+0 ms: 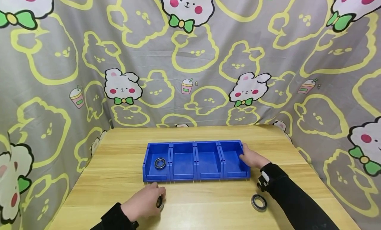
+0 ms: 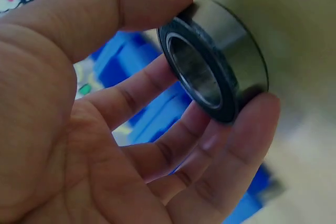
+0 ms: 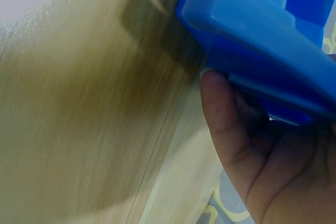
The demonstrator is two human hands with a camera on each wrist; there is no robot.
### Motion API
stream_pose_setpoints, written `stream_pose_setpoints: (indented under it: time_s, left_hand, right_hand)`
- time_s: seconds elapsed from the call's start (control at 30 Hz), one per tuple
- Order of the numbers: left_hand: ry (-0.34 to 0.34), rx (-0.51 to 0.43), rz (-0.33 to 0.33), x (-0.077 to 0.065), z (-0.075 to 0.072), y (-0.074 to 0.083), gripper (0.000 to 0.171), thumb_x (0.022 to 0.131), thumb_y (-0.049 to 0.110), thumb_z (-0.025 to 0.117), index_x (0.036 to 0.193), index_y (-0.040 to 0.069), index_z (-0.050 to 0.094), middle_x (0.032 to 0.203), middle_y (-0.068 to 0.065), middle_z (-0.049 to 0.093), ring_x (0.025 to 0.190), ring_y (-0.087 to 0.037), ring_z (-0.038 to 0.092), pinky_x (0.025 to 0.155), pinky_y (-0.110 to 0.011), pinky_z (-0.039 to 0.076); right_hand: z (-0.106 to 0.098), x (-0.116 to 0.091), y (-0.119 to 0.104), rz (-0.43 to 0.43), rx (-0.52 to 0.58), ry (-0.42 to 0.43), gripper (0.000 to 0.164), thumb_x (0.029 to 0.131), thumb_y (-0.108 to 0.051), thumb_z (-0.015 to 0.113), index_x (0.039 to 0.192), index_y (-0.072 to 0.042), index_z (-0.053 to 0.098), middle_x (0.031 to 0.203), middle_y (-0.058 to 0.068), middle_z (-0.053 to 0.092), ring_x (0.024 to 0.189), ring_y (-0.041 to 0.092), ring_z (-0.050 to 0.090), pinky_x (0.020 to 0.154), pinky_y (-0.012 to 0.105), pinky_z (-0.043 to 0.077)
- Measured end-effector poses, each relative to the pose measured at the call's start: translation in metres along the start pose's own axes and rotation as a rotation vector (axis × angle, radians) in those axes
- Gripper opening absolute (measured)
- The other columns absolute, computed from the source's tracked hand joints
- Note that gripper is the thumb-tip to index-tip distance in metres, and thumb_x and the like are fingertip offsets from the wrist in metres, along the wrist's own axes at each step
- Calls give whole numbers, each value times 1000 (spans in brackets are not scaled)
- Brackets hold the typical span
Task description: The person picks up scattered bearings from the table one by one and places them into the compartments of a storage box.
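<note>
In the head view, my left hand (image 1: 144,201) is over the tabletop, just in front of the leftmost bin. It pinches a ball bearing (image 2: 239,48) between thumb and fingers; the left wrist view shows its steel outer ring and dark seal. A row of joined blue plastic bins (image 1: 182,177) stands mid-table. At its right end, my right hand (image 1: 253,158) grips the outer side wall of the last bin, with some fingers hidden behind the plastic. A second bearing (image 1: 160,168) lies inside the leftmost bin.
Another bearing (image 1: 254,204) lies on the wooden table (image 1: 205,203), near the right forearm and in front of the rightmost bin. A patterned grey curtain (image 1: 196,107) borders the table at the back and along both sides.
</note>
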State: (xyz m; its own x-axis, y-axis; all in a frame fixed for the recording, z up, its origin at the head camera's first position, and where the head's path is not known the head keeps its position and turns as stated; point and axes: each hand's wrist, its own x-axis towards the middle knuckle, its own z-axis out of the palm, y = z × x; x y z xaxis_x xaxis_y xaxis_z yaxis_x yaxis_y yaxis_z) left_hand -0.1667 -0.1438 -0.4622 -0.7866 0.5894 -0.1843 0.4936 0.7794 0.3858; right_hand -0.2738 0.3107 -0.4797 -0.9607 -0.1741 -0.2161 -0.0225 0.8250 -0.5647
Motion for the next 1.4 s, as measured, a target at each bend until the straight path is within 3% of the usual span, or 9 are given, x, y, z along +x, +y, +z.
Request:
stream_pose_setpoints:
  time_s: [0.3,0.47,0.83,1.1,1.27,1.4]
  left_hand:
    - [137,67,122,26,-57,31,30,72,15,84,96,16,67,87,3,53,77,-14,46,66,-30,42]
    - [130,76,125,50,-75,35,26,76,13,80,97,17,66,89,3,53,78,-15,47,69,-32,42]
    - [76,92,26,109,-75,38,26,77,11,82,98,14,67,94,-2,56,79,-17,48,68,-31,44]
    - [49,103,-29,137,-66,42,28,80,5,81,106,8,69,101,-4,59,77,-16,51,70,-29,48]
    - [69,144,-15,150,-58,41,18,80,-1,78,90,8,66,91,-4,57,79,-17,50,71,-30,47]
    - [95,192,19,158,-47,35,24,76,-3,78,76,10,59,80,-4,54,77,-19,51,68,-32,46]
  right_hand:
    - [-3,2,-2,-3,-9,8,66,103,-9,39,148,19,-1,148,48,21,138,57,27,112,63,23]
    - [-3,3,-6,0,-11,7,65,103,-9,39,149,18,0,149,47,20,138,57,26,112,63,23]
    - [-2,3,-9,-16,-7,27,64,102,-7,41,148,17,3,145,48,26,136,57,32,111,63,26]
    - [0,0,-4,-16,-11,30,65,102,-7,41,147,18,2,142,49,30,134,56,35,111,62,27]
    - [0,1,-4,-19,-13,33,65,102,-7,41,147,19,2,141,49,30,134,56,35,110,63,28]
    - [3,2,-2,-29,-12,41,65,101,-5,42,147,20,4,142,49,29,134,57,34,110,63,27]
